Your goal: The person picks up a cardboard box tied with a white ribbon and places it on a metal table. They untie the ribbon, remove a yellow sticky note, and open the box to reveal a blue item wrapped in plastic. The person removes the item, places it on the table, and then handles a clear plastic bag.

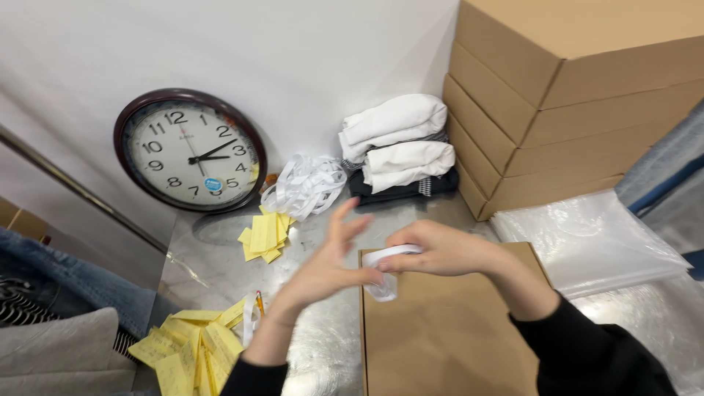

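My right hand [446, 251] grips a small white strip or tape piece [387, 257] above the far left corner of a flat brown cardboard box [447, 330]. My left hand [331, 262] is beside it, fingers spread, thumb and fingertips touching the hanging white end [384, 290]. Both sleeves are black.
A round wall clock [191, 150] leans against the white wall. Yellow paper slips [265, 236] and a nearer pile [192, 350] lie on the metal table, beside a tangle of white strips [304, 185], folded clothes [400, 145], stacked cardboard boxes [565, 95] and clear plastic bags [587, 238].
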